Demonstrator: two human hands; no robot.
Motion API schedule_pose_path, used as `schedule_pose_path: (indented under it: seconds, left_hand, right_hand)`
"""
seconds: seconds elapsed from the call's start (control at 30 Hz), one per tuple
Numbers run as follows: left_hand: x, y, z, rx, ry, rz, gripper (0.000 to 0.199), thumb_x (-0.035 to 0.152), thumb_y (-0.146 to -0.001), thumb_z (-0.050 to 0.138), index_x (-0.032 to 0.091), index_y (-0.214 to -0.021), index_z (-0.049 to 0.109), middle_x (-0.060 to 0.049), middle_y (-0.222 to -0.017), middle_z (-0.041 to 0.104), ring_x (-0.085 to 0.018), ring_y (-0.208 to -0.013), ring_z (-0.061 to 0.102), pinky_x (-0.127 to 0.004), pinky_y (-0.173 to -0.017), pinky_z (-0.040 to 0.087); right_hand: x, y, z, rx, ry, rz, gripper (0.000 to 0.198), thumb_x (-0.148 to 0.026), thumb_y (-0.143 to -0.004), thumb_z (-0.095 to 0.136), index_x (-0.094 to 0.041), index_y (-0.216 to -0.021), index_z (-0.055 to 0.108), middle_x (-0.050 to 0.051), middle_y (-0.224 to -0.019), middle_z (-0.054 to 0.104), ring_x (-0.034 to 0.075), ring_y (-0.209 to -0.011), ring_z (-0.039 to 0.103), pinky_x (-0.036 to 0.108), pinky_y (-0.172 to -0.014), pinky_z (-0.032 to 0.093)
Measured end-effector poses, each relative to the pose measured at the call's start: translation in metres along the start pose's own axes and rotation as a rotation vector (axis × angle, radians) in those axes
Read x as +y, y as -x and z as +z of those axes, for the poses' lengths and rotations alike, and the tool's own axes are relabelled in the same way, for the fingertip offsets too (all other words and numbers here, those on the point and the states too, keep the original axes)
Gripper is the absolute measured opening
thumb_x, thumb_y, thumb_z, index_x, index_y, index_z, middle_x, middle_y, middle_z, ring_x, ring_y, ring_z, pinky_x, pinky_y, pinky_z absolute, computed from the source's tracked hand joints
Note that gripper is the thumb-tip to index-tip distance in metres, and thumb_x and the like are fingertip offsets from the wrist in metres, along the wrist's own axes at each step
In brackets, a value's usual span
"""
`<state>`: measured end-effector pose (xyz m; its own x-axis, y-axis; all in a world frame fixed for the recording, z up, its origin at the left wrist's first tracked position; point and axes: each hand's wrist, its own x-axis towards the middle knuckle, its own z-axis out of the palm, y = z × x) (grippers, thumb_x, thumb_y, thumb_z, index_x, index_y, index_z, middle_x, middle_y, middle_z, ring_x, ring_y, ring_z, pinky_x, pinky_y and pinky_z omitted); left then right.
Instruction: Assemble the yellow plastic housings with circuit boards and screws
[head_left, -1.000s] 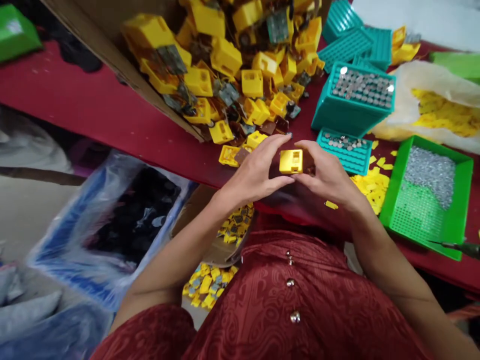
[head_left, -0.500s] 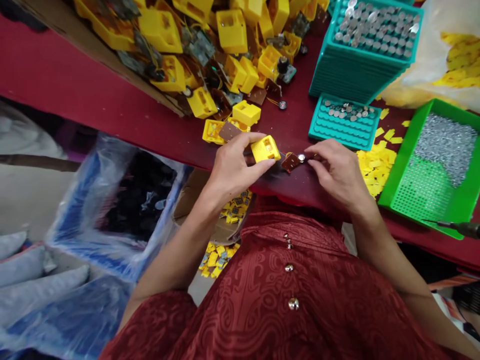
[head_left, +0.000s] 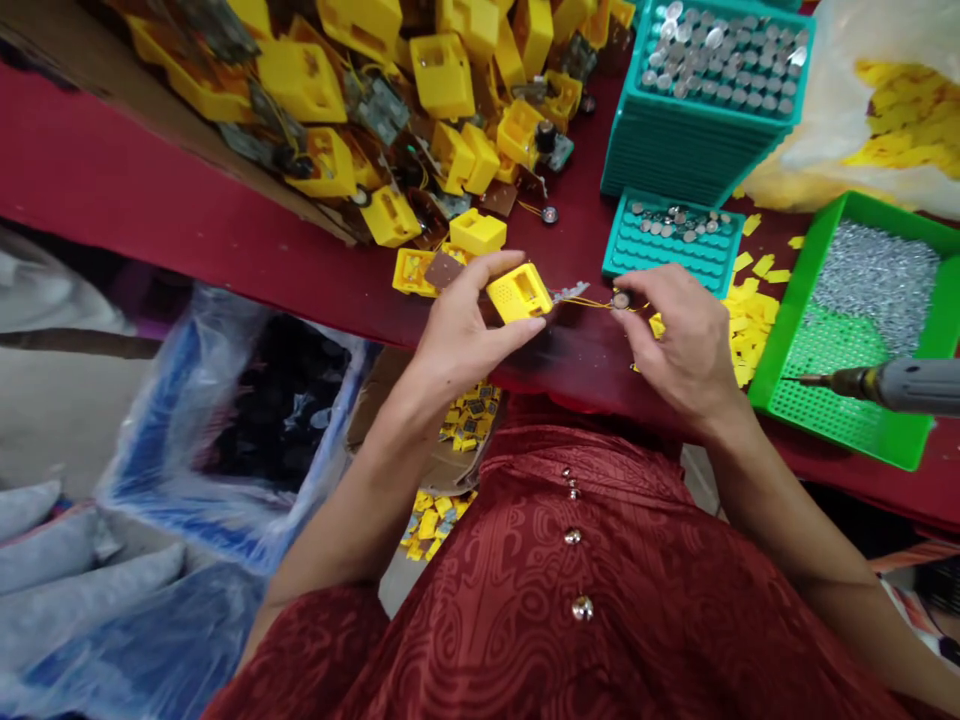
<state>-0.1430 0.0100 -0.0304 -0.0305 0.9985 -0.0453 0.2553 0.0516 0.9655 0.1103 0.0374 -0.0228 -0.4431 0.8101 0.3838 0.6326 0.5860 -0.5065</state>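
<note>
My left hand (head_left: 469, 320) grips a small yellow plastic housing (head_left: 517, 294) between thumb and fingers, its opening turned up. A circuit board (head_left: 571, 291), seen nearly edge-on, hangs by the housing's right side. Thin yellow wires link it to a small round speaker-like disc (head_left: 620, 299). That disc is pinched between the thumb and forefinger of my right hand (head_left: 675, 335). Just behind my left hand lie another yellow housing (head_left: 478, 231) and a brown board (head_left: 444, 270) on an open housing.
A heap of yellow housings (head_left: 442, 75) fills the back left. Stacked teal trays (head_left: 622, 150) hold metal discs; a lower teal tray (head_left: 630, 262) stands before them. At right are yellow pieces (head_left: 752, 330), a green basket (head_left: 765, 375) of screws and an electric screwdriver (head_left: 892, 385).
My right hand has turned the disc over and drawn the wires straighter. The board has swung edge-on near the housing, which has rotated slightly. The screwdriver has come further into view.
</note>
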Motion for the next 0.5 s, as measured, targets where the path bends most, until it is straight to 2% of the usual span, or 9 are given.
schedule_pose_path:
  seconds: [0.1, 0.23, 0.3, 0.5]
  left_hand:
    - [0.003, 0.009, 0.003, -0.023, -0.029, -0.064, 0.064, 0.035, -0.069, 0.093, 0.018, -0.128, 0.072, -0.013, -0.131, 0.075, -0.030, -0.118, 0.071, -0.038, -0.094, 0.065]
    - [0.015, 0.026, 0.003, -0.093, 0.127, -0.301, 0.065, 0.049, -0.079, 0.087, 0.015, -0.133, 0.071, -0.014, -0.125, 0.076, -0.021, -0.094, 0.076, -0.029, -0.075, 0.065]
    - [0.021, 0.033, 0.003, -0.091, 0.187, -0.385, 0.066, 0.051, -0.082, 0.085, 0.014, -0.135, 0.070, -0.014, -0.124, 0.076, -0.018, -0.088, 0.076, -0.026, -0.071, 0.065]
    - [0.026, 0.038, 0.008, -0.084, 0.220, -0.474, 0.078, 0.036, -0.067, 0.097, 0.013, -0.137, 0.070, -0.012, -0.119, 0.078, -0.017, -0.087, 0.074, -0.024, -0.070, 0.065]
  right_hand:
    - [-0.005, 0.019, 0.008, 0.020, 0.035, -0.003, 0.016, -0.021, -0.103, 0.062, -0.017, -0.113, 0.073, 0.008, -0.102, 0.076, 0.022, -0.095, 0.069, 0.035, -0.088, 0.056]
    - [-0.011, 0.042, 0.024, -0.014, 0.141, 0.029, 0.014, -0.020, -0.102, 0.062, -0.015, -0.109, 0.074, 0.010, -0.098, 0.072, 0.025, -0.092, 0.063, 0.037, -0.085, 0.053]
    - [-0.012, 0.047, 0.026, -0.028, 0.169, 0.024, 0.017, -0.021, -0.102, 0.062, -0.014, -0.111, 0.075, 0.011, -0.099, 0.070, 0.026, -0.092, 0.060, 0.039, -0.084, 0.052]
    - [-0.008, 0.044, 0.014, -0.117, 0.113, -0.010, 0.028, -0.024, -0.107, 0.054, -0.012, -0.121, 0.075, 0.012, -0.101, 0.069, 0.025, -0.095, 0.061, 0.038, -0.085, 0.053]
